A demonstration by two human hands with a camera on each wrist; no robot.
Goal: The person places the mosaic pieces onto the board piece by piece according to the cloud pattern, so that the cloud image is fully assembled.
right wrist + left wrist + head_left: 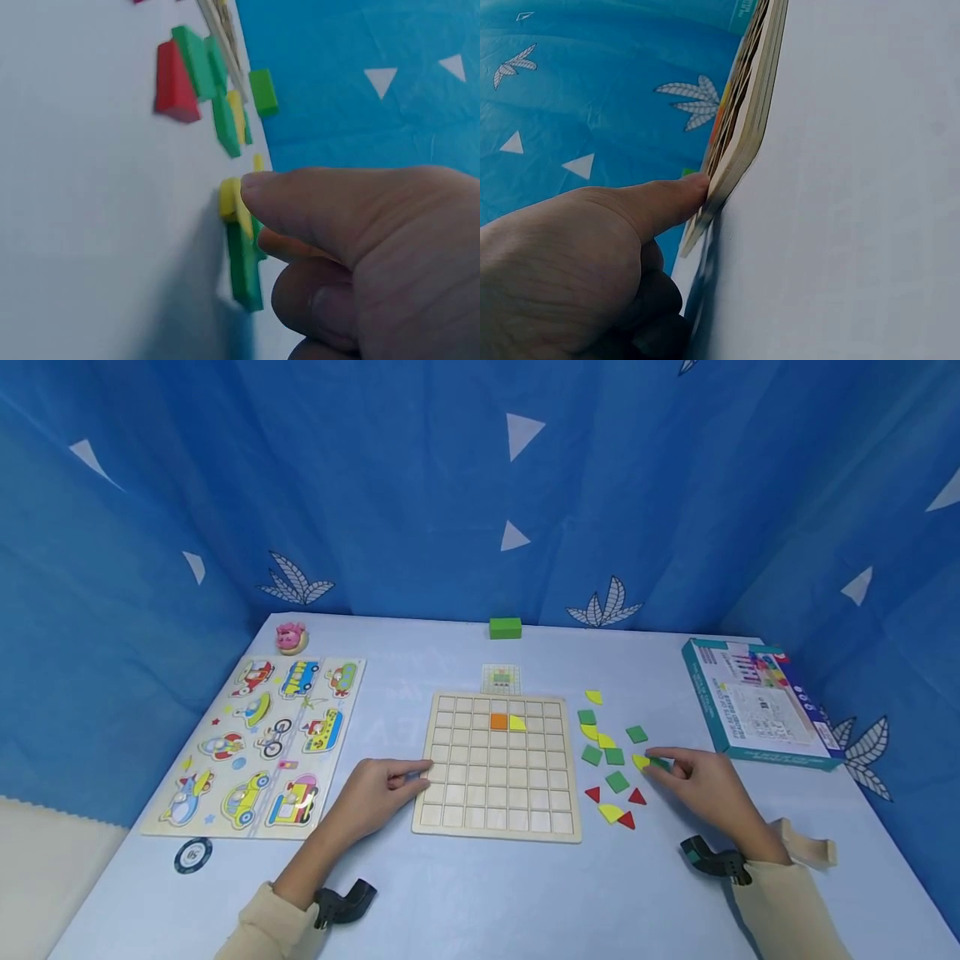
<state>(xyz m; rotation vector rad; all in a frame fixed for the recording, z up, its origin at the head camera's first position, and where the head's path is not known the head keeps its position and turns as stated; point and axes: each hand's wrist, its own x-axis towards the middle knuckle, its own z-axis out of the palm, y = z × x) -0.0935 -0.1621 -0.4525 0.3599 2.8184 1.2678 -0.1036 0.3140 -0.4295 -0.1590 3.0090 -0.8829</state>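
Cream sleeves (787, 912) sit closest to us, both cut off by the bottom edge. Up from them, the right hand (703, 783) has thumb and index finger drawn into a narrow pinch on a yellow quarter-round piece (640, 762), out to the right of the gridded wooden board (497, 837). That index fingertip is tough to catch from the right wrist, tucked behind the thumb! A green piece (661, 763) is half covered by the same fingers, and the nearest pieces blur in that close view.

Over to the left hand (375, 789): thumb and index finger reach out straight, tips touching the board's left edge, no wrap around it. Its lower fingers sink into shadow at the left wrist. On the grid, an orange square (498, 721) and a yellow quarter-round (517, 723) sit side by side; the patterned card (501, 679) above is too small to make out fully.
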